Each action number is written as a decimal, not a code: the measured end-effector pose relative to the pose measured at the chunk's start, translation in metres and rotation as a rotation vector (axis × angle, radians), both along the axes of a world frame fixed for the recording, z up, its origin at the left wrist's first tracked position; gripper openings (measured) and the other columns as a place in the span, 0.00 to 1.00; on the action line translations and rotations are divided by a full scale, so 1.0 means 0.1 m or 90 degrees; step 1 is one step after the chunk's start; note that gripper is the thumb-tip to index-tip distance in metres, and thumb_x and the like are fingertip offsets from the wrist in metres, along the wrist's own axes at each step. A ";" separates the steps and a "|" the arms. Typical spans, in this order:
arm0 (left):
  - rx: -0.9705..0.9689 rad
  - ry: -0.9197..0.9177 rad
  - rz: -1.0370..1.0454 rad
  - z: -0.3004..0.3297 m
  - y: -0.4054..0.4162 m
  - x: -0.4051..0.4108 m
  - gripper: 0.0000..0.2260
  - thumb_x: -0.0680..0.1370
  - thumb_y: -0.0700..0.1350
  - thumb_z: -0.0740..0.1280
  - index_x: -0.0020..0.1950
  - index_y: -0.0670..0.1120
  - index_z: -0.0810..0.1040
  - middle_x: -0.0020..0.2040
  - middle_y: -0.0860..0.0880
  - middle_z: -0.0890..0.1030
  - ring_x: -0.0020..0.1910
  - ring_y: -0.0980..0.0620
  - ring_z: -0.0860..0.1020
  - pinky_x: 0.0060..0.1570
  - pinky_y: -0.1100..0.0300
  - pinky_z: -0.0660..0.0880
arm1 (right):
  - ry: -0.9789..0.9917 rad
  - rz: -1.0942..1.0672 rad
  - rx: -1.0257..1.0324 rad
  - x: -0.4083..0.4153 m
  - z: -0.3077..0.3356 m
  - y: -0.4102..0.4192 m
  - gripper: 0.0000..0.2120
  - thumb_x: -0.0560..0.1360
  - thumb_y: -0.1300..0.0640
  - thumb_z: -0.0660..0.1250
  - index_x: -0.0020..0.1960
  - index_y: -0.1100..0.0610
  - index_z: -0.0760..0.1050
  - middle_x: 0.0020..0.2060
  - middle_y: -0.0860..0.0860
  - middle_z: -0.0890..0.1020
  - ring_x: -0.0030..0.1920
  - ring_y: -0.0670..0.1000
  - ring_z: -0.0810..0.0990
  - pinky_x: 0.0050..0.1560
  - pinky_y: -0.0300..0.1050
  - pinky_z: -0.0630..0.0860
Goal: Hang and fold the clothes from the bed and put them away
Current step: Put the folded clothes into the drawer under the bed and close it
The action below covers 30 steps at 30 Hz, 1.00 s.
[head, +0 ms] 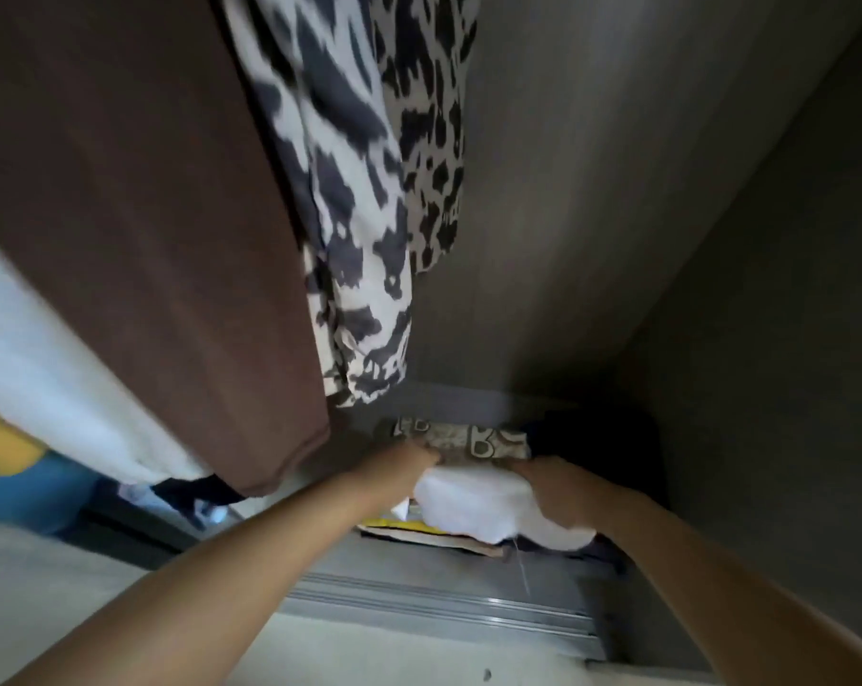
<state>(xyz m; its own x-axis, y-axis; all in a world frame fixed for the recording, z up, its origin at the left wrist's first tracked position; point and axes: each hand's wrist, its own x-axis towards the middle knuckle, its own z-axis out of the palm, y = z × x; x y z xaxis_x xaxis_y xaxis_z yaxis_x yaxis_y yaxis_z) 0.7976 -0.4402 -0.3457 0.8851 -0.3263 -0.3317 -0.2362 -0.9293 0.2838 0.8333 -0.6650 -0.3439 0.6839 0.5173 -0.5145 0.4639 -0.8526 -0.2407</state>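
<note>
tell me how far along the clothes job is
Done, by the look of it: a brown garment and a black-and-white patterned one hang in the wardrobe. In hand: the left hand and right hand hold a folded white garment on the pile at the wardrobe floor. What is left can't be told; the bed is out of view.

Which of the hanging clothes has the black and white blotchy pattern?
The patterned garment hanging right of the plain brown one; the white one is further left.
</note>
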 end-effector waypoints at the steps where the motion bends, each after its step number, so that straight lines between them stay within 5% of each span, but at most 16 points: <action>1: -0.026 -0.038 0.019 -0.17 0.03 0.13 0.18 0.77 0.34 0.59 0.65 0.44 0.76 0.61 0.42 0.77 0.61 0.44 0.75 0.60 0.58 0.69 | -0.038 -0.003 -0.002 0.15 -0.14 -0.01 0.31 0.78 0.64 0.59 0.78 0.51 0.54 0.72 0.56 0.68 0.68 0.55 0.70 0.63 0.39 0.63; 5: 0.022 -0.276 -0.041 -0.89 0.20 0.60 0.18 0.78 0.41 0.63 0.68 0.48 0.73 0.64 0.44 0.76 0.63 0.42 0.73 0.61 0.53 0.70 | -0.213 0.007 0.001 0.58 -0.75 0.08 0.37 0.77 0.67 0.62 0.78 0.47 0.49 0.73 0.56 0.63 0.65 0.58 0.73 0.55 0.47 0.74; 7: 0.097 -0.305 -0.074 -1.24 0.30 0.79 0.21 0.79 0.43 0.61 0.73 0.50 0.67 0.70 0.45 0.70 0.68 0.42 0.68 0.65 0.51 0.64 | -0.284 0.025 -0.008 0.71 -1.12 0.15 0.37 0.77 0.67 0.59 0.79 0.48 0.46 0.75 0.55 0.59 0.69 0.59 0.67 0.57 0.48 0.73; 10: 0.179 -0.283 -0.103 -1.82 0.36 0.89 0.25 0.82 0.42 0.56 0.77 0.53 0.56 0.77 0.46 0.58 0.75 0.43 0.55 0.73 0.48 0.50 | -0.306 0.047 -0.054 0.75 -1.71 0.19 0.37 0.78 0.61 0.61 0.79 0.48 0.43 0.76 0.57 0.55 0.74 0.62 0.58 0.67 0.55 0.66; 14: 0.173 -0.197 -0.077 -2.61 0.26 0.65 0.36 0.78 0.30 0.52 0.78 0.56 0.40 0.79 0.49 0.40 0.77 0.45 0.38 0.74 0.45 0.39 | -0.247 0.046 -0.123 0.61 -2.43 0.12 0.38 0.80 0.55 0.58 0.77 0.44 0.35 0.77 0.56 0.39 0.76 0.65 0.38 0.72 0.69 0.44; 18: 0.076 -0.111 -0.026 -2.91 0.24 0.58 0.49 0.70 0.24 0.56 0.74 0.60 0.32 0.73 0.56 0.27 0.71 0.54 0.27 0.74 0.46 0.36 | -0.141 -0.006 -0.037 0.67 -2.69 0.02 0.39 0.78 0.48 0.59 0.74 0.36 0.32 0.75 0.49 0.31 0.74 0.56 0.27 0.71 0.63 0.33; 23: 0.082 -0.021 -0.041 -2.78 0.24 0.65 0.47 0.72 0.26 0.56 0.74 0.60 0.30 0.69 0.58 0.24 0.72 0.54 0.27 0.73 0.45 0.35 | -0.129 -0.016 -0.021 0.64 -2.73 0.00 0.38 0.77 0.37 0.56 0.73 0.35 0.31 0.74 0.47 0.28 0.73 0.54 0.25 0.70 0.61 0.30; 26: 0.114 0.062 -0.048 -2.45 0.22 0.68 0.45 0.74 0.30 0.59 0.75 0.58 0.32 0.75 0.54 0.28 0.73 0.52 0.29 0.73 0.43 0.36 | -0.080 -0.030 -0.047 0.68 -2.46 0.04 0.35 0.77 0.35 0.54 0.76 0.37 0.36 0.76 0.47 0.33 0.75 0.54 0.30 0.72 0.62 0.35; 28: 0.098 0.118 -0.032 -2.19 0.17 0.69 0.41 0.75 0.34 0.60 0.77 0.58 0.38 0.77 0.53 0.34 0.75 0.52 0.33 0.72 0.44 0.36 | -0.041 -0.031 -0.040 0.71 -2.18 0.10 0.30 0.78 0.37 0.52 0.77 0.45 0.51 0.78 0.51 0.50 0.77 0.57 0.46 0.74 0.61 0.48; 30: 0.039 0.122 0.004 -1.89 0.05 0.70 0.34 0.78 0.38 0.58 0.78 0.57 0.46 0.79 0.53 0.45 0.77 0.52 0.42 0.74 0.45 0.39 | -0.030 -0.048 -0.002 0.74 -1.82 0.15 0.26 0.78 0.41 0.51 0.70 0.53 0.68 0.69 0.55 0.70 0.70 0.56 0.68 0.69 0.52 0.65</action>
<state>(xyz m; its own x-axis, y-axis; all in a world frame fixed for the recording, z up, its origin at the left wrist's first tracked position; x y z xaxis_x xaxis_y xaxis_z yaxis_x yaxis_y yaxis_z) 0.8672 -0.4355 -0.5344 0.8061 -0.2950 -0.5131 -0.1775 -0.9475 0.2660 0.9076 -0.6504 -0.5255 0.7438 0.4628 -0.4822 0.4097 -0.8858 -0.2181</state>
